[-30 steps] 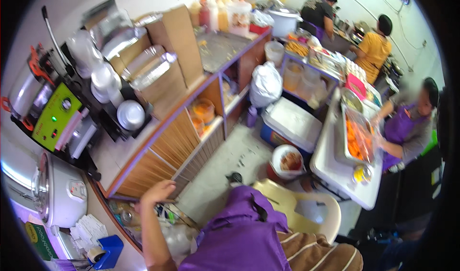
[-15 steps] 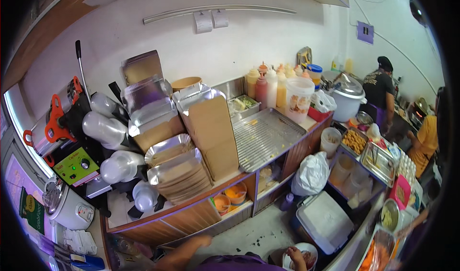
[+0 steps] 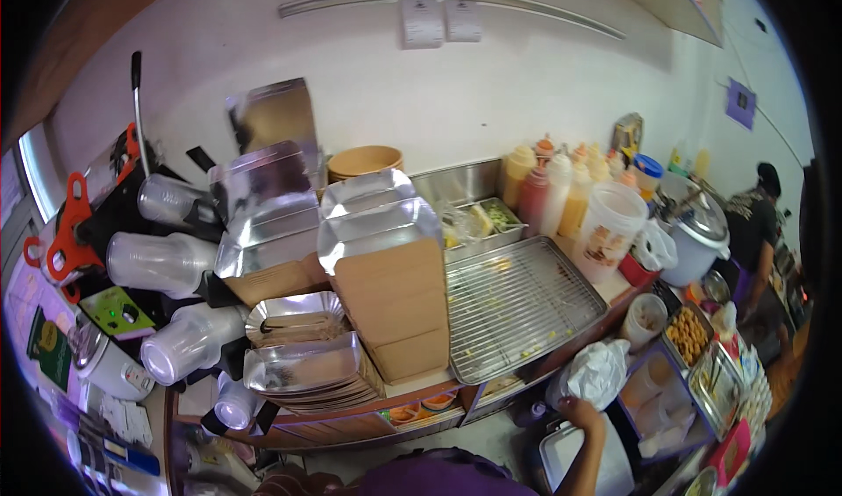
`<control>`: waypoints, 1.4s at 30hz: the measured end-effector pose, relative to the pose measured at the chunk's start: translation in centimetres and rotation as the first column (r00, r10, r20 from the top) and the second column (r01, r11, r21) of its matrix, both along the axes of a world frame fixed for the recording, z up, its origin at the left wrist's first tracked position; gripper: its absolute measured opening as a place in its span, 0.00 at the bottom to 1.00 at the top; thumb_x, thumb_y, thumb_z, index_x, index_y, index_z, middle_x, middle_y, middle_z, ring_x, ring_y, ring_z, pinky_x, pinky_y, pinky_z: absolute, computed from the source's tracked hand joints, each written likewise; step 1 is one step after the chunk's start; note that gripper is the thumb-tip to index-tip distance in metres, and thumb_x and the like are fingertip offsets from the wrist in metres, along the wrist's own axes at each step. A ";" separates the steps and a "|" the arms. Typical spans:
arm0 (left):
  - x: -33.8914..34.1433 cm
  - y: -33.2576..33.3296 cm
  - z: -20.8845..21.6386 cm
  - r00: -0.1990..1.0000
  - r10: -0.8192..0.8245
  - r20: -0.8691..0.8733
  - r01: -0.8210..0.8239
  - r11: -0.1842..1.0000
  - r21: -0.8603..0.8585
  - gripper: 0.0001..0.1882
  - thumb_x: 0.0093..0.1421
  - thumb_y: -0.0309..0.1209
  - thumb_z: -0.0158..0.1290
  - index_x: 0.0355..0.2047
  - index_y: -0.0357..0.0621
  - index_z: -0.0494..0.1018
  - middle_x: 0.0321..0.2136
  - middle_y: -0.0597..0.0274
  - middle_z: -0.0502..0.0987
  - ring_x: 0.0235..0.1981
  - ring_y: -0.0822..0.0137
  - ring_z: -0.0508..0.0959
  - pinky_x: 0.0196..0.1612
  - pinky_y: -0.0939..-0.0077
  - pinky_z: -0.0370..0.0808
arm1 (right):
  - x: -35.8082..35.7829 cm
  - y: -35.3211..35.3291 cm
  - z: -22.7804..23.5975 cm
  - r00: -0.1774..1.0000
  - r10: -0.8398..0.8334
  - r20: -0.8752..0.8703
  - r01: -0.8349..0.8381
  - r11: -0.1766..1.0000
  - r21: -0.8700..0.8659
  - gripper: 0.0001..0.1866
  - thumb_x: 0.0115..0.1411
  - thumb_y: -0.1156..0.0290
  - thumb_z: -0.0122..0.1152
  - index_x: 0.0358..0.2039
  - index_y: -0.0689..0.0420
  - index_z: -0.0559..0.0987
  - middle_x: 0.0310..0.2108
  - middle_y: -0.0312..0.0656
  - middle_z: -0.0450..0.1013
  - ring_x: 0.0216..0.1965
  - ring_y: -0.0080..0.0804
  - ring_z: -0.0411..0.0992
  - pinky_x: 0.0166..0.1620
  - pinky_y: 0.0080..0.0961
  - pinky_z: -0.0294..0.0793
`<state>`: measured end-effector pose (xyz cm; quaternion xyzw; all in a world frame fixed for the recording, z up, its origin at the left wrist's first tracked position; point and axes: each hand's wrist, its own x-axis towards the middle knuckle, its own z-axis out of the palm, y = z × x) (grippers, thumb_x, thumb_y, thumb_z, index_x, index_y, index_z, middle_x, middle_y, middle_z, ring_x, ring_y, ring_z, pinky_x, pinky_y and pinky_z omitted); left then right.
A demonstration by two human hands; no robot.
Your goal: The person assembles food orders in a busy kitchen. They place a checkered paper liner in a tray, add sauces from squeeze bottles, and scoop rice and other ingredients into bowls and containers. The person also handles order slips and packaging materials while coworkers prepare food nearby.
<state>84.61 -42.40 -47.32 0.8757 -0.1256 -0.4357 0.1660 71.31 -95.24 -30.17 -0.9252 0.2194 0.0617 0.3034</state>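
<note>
My right hand (image 3: 579,411) reaches forward on the right, at the lower edge of a white plastic bag (image 3: 598,369). Its fingers are small and blurred, so whether they grip or only pass in front of the bag cannot be told. Below that forearm lies the pale lid of a large cooler box (image 3: 586,461). Part of my left arm (image 3: 303,481) shows at the bottom edge, with its fingers hidden. On the counter before me are a wire rack on a metal tray (image 3: 526,307) and stacks of foil-lined cardboard trays (image 3: 390,312).
Sauce bottles (image 3: 554,193) and a clear bucket (image 3: 605,224) stand behind the rack. Plastic cups (image 3: 167,264), a green-panelled machine (image 3: 117,310) and a rice cooker (image 3: 110,364) are at left. At right are a tray of fried pieces (image 3: 688,331) and a person (image 3: 754,233).
My view has shifted toward the counter. My right hand has moved up and forward from a white bucket to beside the plastic bag. My left arm has drawn back to the bottom edge.
</note>
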 end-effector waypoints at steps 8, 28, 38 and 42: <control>-4.3 -6.2 20.6 0.967 -0.243 -0.081 0.224 0.955 -0.193 0.14 0.54 0.32 0.43 0.38 0.38 0.70 0.34 0.51 0.75 0.34 0.59 0.74 0.36 0.68 0.70 | 13.2 -0.2 23.1 0.754 0.317 0.575 -0.251 0.948 -0.193 0.10 0.52 0.74 0.53 0.36 0.62 0.74 0.29 0.51 0.71 0.32 0.46 0.70 0.36 0.32 0.68; 38.0 -10.2 50.6 0.313 0.817 0.484 -0.743 0.528 -0.411 0.09 0.54 0.30 0.45 0.29 0.39 0.73 0.25 0.57 0.75 0.23 0.62 0.75 0.20 0.65 0.71 | 8.2 -15.9 13.1 0.802 0.546 0.242 -0.550 0.519 0.654 0.16 0.60 0.64 0.45 0.41 0.62 0.72 0.37 0.47 0.70 0.39 0.36 0.67 0.43 0.25 0.64; 35.8 -13.8 51.1 0.217 0.817 0.534 -0.692 0.515 -0.506 0.12 0.56 0.32 0.45 0.31 0.33 0.72 0.26 0.52 0.74 0.24 0.57 0.76 0.21 0.63 0.74 | 8.6 -16.7 13.2 0.880 0.455 0.133 -0.451 0.718 0.530 0.15 0.60 0.64 0.46 0.41 0.61 0.72 0.34 0.50 0.72 0.37 0.38 0.69 0.41 0.25 0.66; 35.3 -12.9 51.9 0.417 0.632 0.653 -0.685 0.691 -0.232 0.10 0.50 0.25 0.46 0.31 0.33 0.72 0.24 0.52 0.74 0.24 0.58 0.76 0.23 0.61 0.73 | 8.8 -15.9 13.3 0.864 0.491 0.113 -0.483 0.743 0.463 0.15 0.59 0.64 0.46 0.41 0.62 0.72 0.36 0.52 0.71 0.38 0.44 0.69 0.41 0.28 0.66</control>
